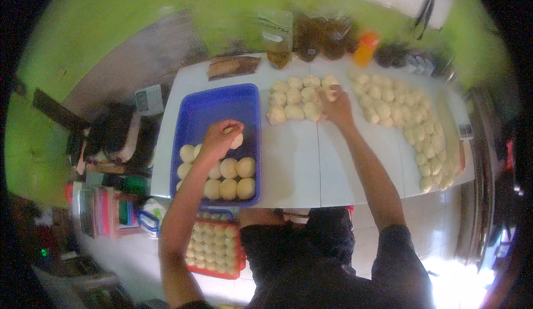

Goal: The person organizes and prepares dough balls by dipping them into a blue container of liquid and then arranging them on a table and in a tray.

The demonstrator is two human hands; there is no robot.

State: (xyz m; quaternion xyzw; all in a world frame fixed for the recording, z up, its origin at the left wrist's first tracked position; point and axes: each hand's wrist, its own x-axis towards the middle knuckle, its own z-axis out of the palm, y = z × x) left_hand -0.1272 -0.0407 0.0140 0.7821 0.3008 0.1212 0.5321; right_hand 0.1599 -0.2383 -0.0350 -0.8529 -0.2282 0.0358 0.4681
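Note:
A blue plastic tray (pixel 257 142) lies on the white table, with rows of round dough balls (pixel 229 168) in its near half. Over the tray, my left hand (pixel 222 136) has its fingers around a pale dough ball (pixel 236 141), above the front rows. My right hand (pixel 338 107) reaches to the right side of a small block of dough pieces (pixel 294 95) on the tabletop. Its fingers are around one dough piece (pixel 332 95) there. My left forearm hides part of the tray's left rows.
More dough pieces (pixel 387 96) cover the table's right side. Along the back stand bagged goods (pixel 277 38), an orange bottle (pixel 366 48) and a brown board (pixel 233 67). On the floor below, a red tray (pixel 240 246) holds many dough balls. Dark items (pixel 112 136) crowd the left.

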